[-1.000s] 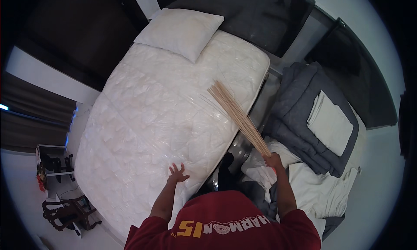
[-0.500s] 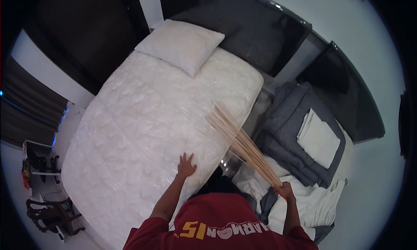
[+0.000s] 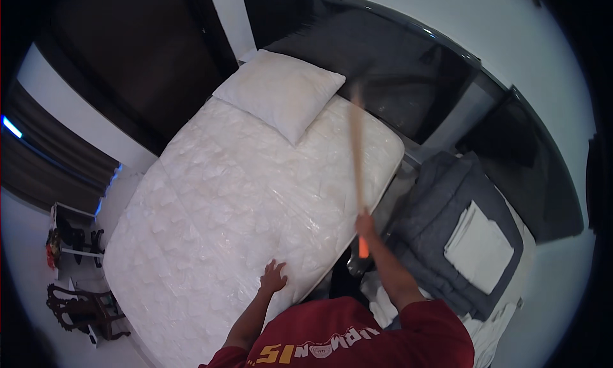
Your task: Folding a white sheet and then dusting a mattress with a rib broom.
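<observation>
A bare white mattress (image 3: 230,208) wrapped in clear plastic fills the middle of the view. A white pillow (image 3: 281,93) lies at its far end. My left hand (image 3: 273,277) rests flat on the mattress near its near edge, fingers spread. My right hand (image 3: 364,226) grips a broom of thin tan sticks (image 3: 357,144) by its orange end (image 3: 363,246). The broom points up and away over the right side of the mattress, blurred by motion.
Folded grey bedding (image 3: 440,227) with a white folded cloth (image 3: 482,243) on top lies right of the bed. White sheets (image 3: 485,339) lie below it. A dark glossy headboard (image 3: 383,68) runs behind. A small rack (image 3: 70,234) and a dark carved chair (image 3: 83,307) stand at left.
My right hand has swung the broom from lying low and slanted over the mattress edge to pointing up toward the headboard. My left hand stays on the mattress.
</observation>
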The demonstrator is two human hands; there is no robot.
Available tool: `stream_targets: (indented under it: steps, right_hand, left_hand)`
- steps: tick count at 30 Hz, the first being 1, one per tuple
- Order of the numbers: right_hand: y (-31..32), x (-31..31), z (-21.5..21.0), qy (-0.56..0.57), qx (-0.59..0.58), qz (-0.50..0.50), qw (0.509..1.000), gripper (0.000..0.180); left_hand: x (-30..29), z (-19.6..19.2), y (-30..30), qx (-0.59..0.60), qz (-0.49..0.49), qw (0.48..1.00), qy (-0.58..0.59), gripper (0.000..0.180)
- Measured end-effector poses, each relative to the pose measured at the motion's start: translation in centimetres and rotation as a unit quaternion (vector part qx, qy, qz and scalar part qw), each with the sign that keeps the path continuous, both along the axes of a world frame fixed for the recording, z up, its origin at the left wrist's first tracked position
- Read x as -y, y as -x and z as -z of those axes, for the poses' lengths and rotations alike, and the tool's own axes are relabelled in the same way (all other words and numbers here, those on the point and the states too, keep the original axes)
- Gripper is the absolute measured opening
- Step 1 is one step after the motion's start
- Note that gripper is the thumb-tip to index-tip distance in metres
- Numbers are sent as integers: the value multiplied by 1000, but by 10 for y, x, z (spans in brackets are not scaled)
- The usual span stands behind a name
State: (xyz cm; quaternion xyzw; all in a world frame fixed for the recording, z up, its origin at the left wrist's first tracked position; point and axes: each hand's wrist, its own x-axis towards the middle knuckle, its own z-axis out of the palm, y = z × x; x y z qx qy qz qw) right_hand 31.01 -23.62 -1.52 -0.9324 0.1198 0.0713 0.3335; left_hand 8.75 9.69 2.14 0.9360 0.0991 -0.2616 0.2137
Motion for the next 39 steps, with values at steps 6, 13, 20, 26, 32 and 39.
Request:
stream_targets:
  steps: [6,13,20,26,32,39]
  right_hand:
    - [33,0,-13,25,-77,-436,896,46]
    - [-48,55,-52,-56,-71,-486,869,29]
    - [-129,110,-35,-12,27,-242,970,28]
    - [-108,80,-38,-10,-74,-386,919,26]
    - [-144,12,-68,-20,9,-508,861,27]
    - [-205,-84,-46,-46,-57,-573,816,39]
  left_hand:
    - [6,41,-3,113,-146,981,61,41]
    - [39,43,-41,58,-287,956,-11,38]
    - [46,30,-42,6,-359,933,6,35]
    - [66,-4,-88,154,-410,896,-70,35]
    - [50,-7,-186,379,-339,853,118,46]
    - [22,31,-212,121,-515,781,333,59]
